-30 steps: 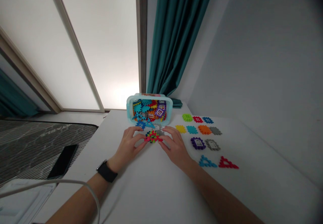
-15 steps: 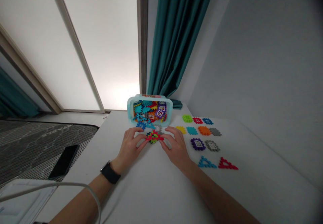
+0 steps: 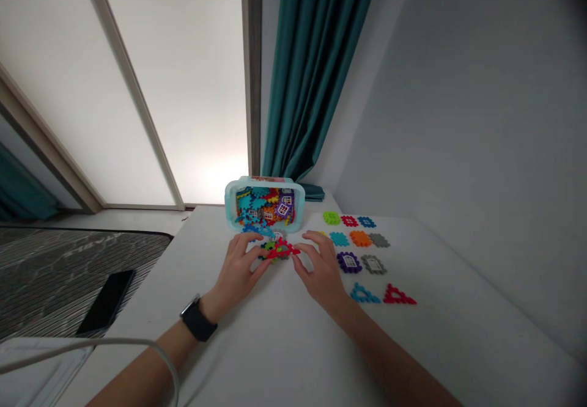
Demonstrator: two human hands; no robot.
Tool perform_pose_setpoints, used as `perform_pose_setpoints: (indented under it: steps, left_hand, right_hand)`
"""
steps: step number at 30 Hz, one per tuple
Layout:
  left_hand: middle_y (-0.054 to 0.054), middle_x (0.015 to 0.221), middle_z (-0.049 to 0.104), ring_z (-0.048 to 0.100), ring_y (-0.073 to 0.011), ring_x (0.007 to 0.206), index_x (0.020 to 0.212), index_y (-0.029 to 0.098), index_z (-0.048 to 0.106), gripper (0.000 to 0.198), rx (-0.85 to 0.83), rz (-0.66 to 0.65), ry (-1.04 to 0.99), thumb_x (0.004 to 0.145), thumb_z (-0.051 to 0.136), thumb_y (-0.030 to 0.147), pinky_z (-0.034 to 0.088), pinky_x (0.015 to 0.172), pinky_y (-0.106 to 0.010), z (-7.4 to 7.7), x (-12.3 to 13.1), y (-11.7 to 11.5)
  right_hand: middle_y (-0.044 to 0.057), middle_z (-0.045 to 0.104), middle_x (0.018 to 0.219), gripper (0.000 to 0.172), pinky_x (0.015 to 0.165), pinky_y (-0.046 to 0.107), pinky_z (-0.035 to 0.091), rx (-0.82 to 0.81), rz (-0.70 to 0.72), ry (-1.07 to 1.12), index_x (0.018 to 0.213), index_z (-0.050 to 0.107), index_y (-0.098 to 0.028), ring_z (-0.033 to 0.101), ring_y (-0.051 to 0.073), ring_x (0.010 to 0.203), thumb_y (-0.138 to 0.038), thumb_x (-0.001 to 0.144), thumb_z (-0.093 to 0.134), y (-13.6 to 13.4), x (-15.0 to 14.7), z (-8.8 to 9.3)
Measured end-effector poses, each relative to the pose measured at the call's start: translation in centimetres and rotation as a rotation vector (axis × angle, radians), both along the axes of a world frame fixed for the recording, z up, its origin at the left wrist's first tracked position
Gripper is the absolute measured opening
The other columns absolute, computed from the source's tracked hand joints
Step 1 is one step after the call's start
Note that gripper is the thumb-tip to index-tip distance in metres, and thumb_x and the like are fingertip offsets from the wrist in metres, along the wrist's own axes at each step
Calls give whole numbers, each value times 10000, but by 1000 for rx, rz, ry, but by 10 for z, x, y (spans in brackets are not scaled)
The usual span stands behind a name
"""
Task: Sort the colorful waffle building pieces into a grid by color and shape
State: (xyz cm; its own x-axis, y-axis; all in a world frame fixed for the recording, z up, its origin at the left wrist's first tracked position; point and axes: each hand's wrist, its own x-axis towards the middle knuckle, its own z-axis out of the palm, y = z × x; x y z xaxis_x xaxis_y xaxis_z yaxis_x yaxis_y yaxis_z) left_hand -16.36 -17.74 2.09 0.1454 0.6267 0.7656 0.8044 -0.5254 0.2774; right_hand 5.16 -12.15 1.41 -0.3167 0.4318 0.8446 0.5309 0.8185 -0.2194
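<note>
White table (image 3: 275, 346), teal curtain (image 3: 312, 77) beyond, left hand (image 3: 236, 269) and right hand (image 3: 321, 269) (half-open) gripping red plastic tile (image 3: 282, 250)

From here I can see a black smartphone (image 3: 105, 303) on the striped grey mat (image 3: 68, 272) just off the worktop's (image 3: 435, 327) left edge — a white cable (image 3: 92, 340) crosses the near-left corner, a teal curtain (image 3: 312, 71) hangs past the far edge.

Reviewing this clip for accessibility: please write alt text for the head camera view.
The left hand and right hand grip a cluster of interlocking plastic pieces, topped by a red triangle, on a white table. Behind it sits a pale blue plastic box full of colourful pieces, with rows of loose pieces to the right.
</note>
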Motion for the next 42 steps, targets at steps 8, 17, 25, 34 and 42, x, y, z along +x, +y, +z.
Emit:
perform_pose_setpoints:
  steps: [8, 17, 25, 34, 42]
  left_hand:
    - [-80, 1101, 627, 585, -246, 1062, 924, 216, 653, 24, -4, -67, 36, 935, 649, 237, 483, 908, -407, 1, 29, 5]
    - [-93, 1134, 636, 580, -254, 1061, 913, 207, 667, 57, -52, -134, 131, 945, 626, 231, 471, 898, -417, -10, 71, 15]
    - [-78, 1136, 638, 562, -253, 1073, 907, 218, 667, 39, -148, -269, 131, 931, 649, 241, 461, 907, -435, -19, 129, 25]
    - [-55, 1125, 639, 553, -240, 1079, 957, 221, 656, 45, -232, -421, 288, 935, 652, 260, 446, 928, -418, -30, 192, 34]
    - [-53, 1077, 650, 553, -248, 1042, 912, 206, 673, 55, -309, -392, 328, 922, 673, 260, 415, 909, -419, -30, 228, 53]
  right_hand:
    - [113, 584, 1190, 177, 1011, 477, 489, 1, -69, -6, 1065, 615, -230, 569, 271, 1185, -147, 911, 595, -4, 29, -5]
    - [114, 584, 1175, 197, 989, 480, 503, -39, -175, -6, 1070, 633, -237, 582, 269, 1144, -153, 897, 592, -13, 75, -16]
    - [119, 592, 1189, 182, 948, 498, 535, -138, -321, 11, 1060, 661, -253, 585, 284, 1130, -199, 900, 593, -30, 135, -35]
    - [118, 615, 1123, 157, 918, 490, 540, -228, -403, 24, 1054, 652, -238, 610, 271, 1050, -240, 915, 577, -39, 200, -54]
    - [82, 714, 980, 123, 885, 441, 513, -360, -423, -100, 963, 665, -226, 659, 254, 947, -253, 918, 553, -27, 241, -52]
